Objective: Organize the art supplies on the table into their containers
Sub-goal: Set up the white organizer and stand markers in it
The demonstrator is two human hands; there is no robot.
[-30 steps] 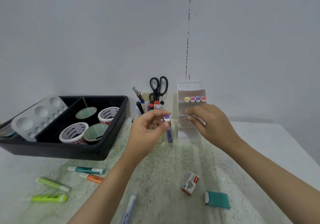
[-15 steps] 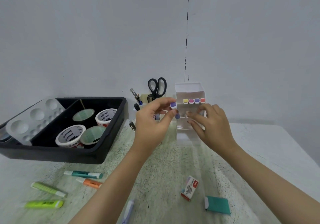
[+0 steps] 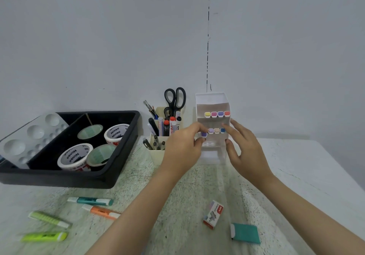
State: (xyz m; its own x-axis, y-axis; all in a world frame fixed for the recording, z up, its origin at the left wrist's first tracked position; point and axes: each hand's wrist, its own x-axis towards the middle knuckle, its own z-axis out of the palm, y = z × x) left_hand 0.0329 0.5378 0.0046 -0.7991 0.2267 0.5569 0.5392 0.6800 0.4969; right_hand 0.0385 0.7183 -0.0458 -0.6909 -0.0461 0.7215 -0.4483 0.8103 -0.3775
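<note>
Pinching a stubby marker (image 3: 204,134) by its square lilac cap, the left hand (image 3: 183,148) holds it at the left end of the middle tier of a glossy white plastic organizer (image 3: 212,98), beside three capped ones. The right hand (image 3: 245,150), fingers loosely spread, lies against the organizer's right wall. The organizer stands on a speckled counter (image 3: 296,166).

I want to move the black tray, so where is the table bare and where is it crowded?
Bare: the table's right side, right of the white marker rack and beyond the teal eraser. Crowded: front left with four highlighters; the back with black tray, pen cup and rack; the middle, crossed by both forearms.
</note>
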